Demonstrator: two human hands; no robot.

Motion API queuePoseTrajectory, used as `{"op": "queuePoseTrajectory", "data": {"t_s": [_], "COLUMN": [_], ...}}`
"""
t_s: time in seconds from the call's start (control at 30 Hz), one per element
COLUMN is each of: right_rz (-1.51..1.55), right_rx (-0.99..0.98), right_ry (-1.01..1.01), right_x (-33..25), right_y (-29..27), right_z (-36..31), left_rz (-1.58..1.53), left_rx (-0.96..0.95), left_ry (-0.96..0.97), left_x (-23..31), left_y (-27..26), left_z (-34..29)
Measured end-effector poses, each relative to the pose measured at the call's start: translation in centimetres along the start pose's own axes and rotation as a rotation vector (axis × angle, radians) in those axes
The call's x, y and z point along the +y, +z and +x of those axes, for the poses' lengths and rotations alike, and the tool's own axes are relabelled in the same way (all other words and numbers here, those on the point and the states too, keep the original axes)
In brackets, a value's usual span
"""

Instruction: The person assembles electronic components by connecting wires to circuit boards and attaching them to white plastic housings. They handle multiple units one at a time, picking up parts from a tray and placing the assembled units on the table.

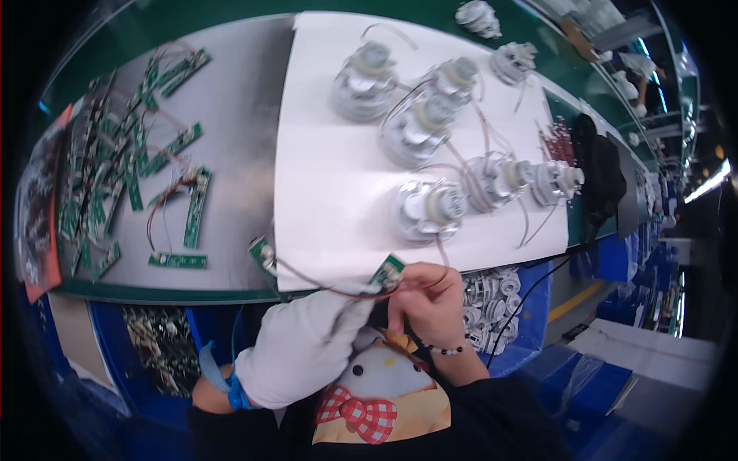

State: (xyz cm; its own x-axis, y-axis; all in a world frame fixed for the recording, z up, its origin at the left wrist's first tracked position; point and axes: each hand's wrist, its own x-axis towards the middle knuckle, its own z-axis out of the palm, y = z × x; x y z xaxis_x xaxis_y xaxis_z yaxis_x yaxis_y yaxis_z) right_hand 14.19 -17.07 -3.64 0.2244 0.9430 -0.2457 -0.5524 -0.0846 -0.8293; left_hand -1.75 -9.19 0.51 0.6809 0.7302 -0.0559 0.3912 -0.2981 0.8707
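My left hand (311, 346), in a white glove with a blue strap at the wrist, is closed around a small green circuit board (388, 273) at the front edge of the white sheet. Thin wires run left from it to a second green board (263, 256) on the metal surface. My right hand (430, 303), bare with a bead bracelet, pinches thin wires beside the held board; its fingertips are partly hidden. From the nearest white round assembly (430, 209), which has a cylindrical top, a wire drops toward my right hand.
Several more white assemblies (419, 131) with trailing wires stand on the white sheet (330, 169). Green boards with wires (131, 165) are heaped at left on the metal plate (238, 131). A blue bin (538, 307) holds white round parts below right. A black bundle (603, 177) lies far right.
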Motion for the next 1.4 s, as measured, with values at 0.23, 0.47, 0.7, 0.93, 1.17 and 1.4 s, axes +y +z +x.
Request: {"op": "queuePoseTrajectory", "data": {"t_s": [0.23,0.47,0.7,0.93,1.17,1.4], "right_rz": [-0.912,-0.537,-0.978,-1.332,-1.160,-1.228], "right_rx": [0.236,0.227,0.322,0.330,0.324,0.374], "right_ry": [-0.217,-0.185,-0.335,-0.308,-0.304,-0.993], "right_x": [-8.0,-5.8,-7.8,-9.3,-8.7,-11.2], "right_y": [-2.1,-3.2,-1.5,0.2,0.0,2.3], "right_z": [4.1,8.1,7.9,9.1,10.1,7.2], "left_rz": [-0.134,-0.109,-0.229,-0.285,-0.234,-0.099], "left_rx": [-0.022,0.103,0.021,-0.016,0.062,0.071], "left_ry": [-0.131,-0.008,0.024,0.007,-0.027,0.070], "left_x": [-0.8,-0.3,-3.3,-3.1,0.1,-1.8], "left_y": [-1.7,-1.3,-0.8,-0.9,-1.5,-2.2], "left_z": [-0.9,-0.3,-1.2,-1.6,-1.6,-1.5]}}
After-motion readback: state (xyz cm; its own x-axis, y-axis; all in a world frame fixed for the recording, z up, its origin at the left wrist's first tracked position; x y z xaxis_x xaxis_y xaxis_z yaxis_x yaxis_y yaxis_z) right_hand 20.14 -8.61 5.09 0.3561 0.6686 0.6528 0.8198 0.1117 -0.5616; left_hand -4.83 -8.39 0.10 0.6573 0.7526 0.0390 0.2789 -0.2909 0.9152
